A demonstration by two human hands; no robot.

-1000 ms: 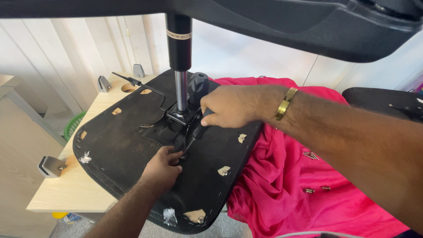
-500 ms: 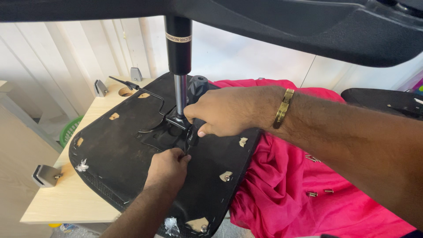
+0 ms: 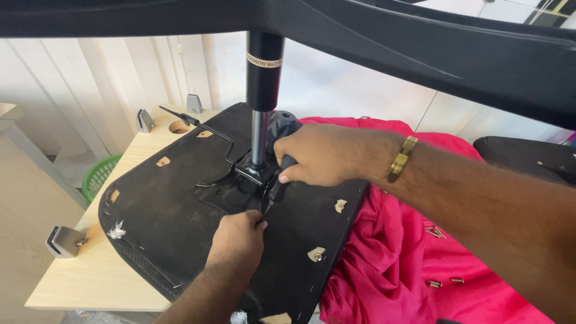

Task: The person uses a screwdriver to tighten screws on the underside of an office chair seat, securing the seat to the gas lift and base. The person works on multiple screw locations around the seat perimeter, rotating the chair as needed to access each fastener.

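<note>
An office chair seat (image 3: 174,204) lies upside down on a wooden table (image 3: 90,276), black underside up. A gas-lift cylinder (image 3: 263,102) rises from the metal mechanism plate (image 3: 240,180) at its centre. My right hand (image 3: 327,153), with a gold bracelet on the wrist, grips a black-handled screwdriver (image 3: 277,180) angled down beside the cylinder. My left hand (image 3: 237,240) is closed near the tool's tip and rests on the seat bottom; what its fingers pinch is hidden.
A pink cloth (image 3: 408,258) covers the right side, with several loose screws (image 3: 441,264) on it. Black chair base arms (image 3: 420,42) span the top. Metal clamps (image 3: 63,240) sit on the table edge, a green basket (image 3: 99,177) stands below, and another black part (image 3: 528,159) lies right.
My right hand has shifted its grip down onto the screwdriver handle next to the cylinder. My left hand has moved closer to the mechanism, up against the tool's tip.
</note>
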